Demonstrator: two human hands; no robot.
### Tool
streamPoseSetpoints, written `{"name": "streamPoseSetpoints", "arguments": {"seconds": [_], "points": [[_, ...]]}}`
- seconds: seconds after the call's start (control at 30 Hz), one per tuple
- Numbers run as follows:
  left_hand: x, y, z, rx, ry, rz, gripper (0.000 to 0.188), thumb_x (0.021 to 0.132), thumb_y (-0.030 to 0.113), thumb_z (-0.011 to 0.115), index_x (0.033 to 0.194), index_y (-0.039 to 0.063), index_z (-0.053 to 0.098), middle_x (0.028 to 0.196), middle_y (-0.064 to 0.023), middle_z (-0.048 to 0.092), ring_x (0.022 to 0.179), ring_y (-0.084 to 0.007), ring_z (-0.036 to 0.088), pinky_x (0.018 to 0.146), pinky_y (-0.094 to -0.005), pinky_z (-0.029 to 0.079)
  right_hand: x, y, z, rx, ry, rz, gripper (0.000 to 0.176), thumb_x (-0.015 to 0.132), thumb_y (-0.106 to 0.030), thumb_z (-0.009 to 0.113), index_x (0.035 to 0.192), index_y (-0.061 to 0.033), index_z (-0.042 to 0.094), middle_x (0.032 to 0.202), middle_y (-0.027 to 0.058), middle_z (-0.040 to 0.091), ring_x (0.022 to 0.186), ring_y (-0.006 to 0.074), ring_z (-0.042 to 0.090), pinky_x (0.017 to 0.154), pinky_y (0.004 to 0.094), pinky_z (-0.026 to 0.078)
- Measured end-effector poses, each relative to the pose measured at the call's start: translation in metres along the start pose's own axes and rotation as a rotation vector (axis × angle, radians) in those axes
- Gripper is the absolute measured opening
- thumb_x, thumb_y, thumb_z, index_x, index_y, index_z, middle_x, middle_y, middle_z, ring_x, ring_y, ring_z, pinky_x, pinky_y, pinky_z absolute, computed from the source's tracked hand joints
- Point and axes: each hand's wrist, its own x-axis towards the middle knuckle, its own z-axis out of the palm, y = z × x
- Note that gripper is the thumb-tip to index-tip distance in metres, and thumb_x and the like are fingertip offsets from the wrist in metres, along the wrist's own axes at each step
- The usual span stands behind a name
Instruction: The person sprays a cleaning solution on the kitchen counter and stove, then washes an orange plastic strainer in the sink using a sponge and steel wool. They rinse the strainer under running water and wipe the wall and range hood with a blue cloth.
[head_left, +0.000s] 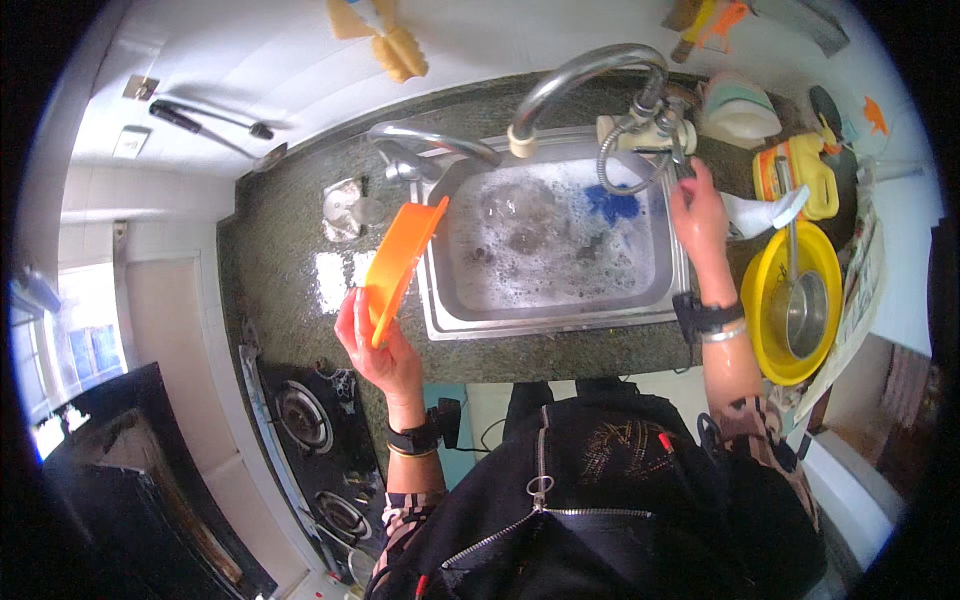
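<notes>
My left hand (379, 356) grips one end of an orange plastic tray or shallow container (397, 262), which is tilted on its side over the left rim of the sink. Soapy, greyish water with foam fills the steel sink (495, 324). Something blue, perhaps a scrubber or cloth (613, 202), shows in the foam at the back right. My right hand (701, 214) is beside the sink's right rim, fingers towards a tap fitting with a coiled metal hose (630, 184). Whether its fingers touch or hold anything is unclear. Both hands look wet.
A large curved tap (592, 60) and a smaller tap (435, 139) stand behind the sink. To the right are a yellow basin (757, 345) with a steel dipper (806, 315), a yellow jug (814, 176) and a white object (757, 214). A gas hob (304, 416) lies left.
</notes>
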Motion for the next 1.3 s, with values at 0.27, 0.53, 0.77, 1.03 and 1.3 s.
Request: {"name": "streamPoseSetpoints", "arguments": {"seconds": [0.27, 0.53, 0.77, 1.03, 1.3], "points": [[-0.002, 0.024, 0.037, -1.029, 0.199, -0.797, 0.033, 0.086, 0.009, 0.069, 0.115, -0.001, 0.058, 0.114, -0.0118, 0.058, 0.105, -0.0221, 0.058, 0.094, -0.0346, 0.048, -0.073, 0.017, 0.022, -0.017, -0.547, -0.099, 0.026, 0.085, -0.015, 0.061, 0.108, -0.003, 0.062, 0.091, 0.0189, 0.067, 0.083, 0.0341, 0.066, 0.073, 0.0413, 0.051], [-0.013, 0.005, 0.038, 0.091, -0.005, 0.068, 0.036, 0.078, 0.005, 0.063, 0.112, 0.016, 0.067, 0.109, -0.0132, 0.06, 0.102, -0.0339, 0.058, 0.092, -0.0436, 0.043, -0.071, 0.015, 0.026, -0.11, -0.917, -0.193, 0.025, 0.084, -0.015, 0.062, 0.106, -0.0019, 0.063, 0.085, 0.0183, 0.067, 0.077, 0.0311, 0.065, 0.07, 0.0399, 0.05], [-0.05, -0.004, 0.001, -0.438, 0.363, -0.515, 0.028, 0.091, 0.004, 0.061, 0.119, 0.005, 0.059, 0.112, -0.0038, 0.061, 0.106, -0.0177, 0.056, 0.095, -0.0304, 0.044, -0.057, 0.002, 0.042, -0.135, -1.007, -0.311, 0.033, 0.082, -0.017, 0.063, 0.112, -0.0027, 0.062, 0.088, 0.019, 0.068, 0.083, 0.0337, 0.065, 0.076, 0.04, 0.05], [-0.072, 0.013, -0.059, -1.583, 0.035, -1.151, 0.056, 0.096, 0.024, 0.055, 0.142, -0.002, 0.036, 0.14, -0.0199, 0.047, 0.126, -0.0344, 0.048, 0.11, -0.0517, 0.033, -0.099, -0.116, 0.016, 0.616, -0.932, -0.34, 0.042, 0.091, -0.032, 0.064, 0.12, -0.0026, 0.057, 0.099, 0.0139, 0.068, 0.086, 0.0199, 0.065, 0.076, 0.0351, 0.053], [-0.032, 0.053, -0.047, -1.395, -0.322, -1.006, 0.05, 0.097, 0.018, 0.054, 0.141, 0.002, 0.037, 0.136, -0.0147, 0.05, 0.124, -0.03, 0.05, 0.108, -0.0489, 0.037, -0.152, -0.166, -0.058, 0.579, -0.756, -0.296, 0.049, 0.084, -0.045, 0.068, 0.107, -0.0024, 0.061, 0.081, 0.0137, 0.069, 0.073, 0.0297, 0.068, 0.066, 0.041, 0.051]]}}
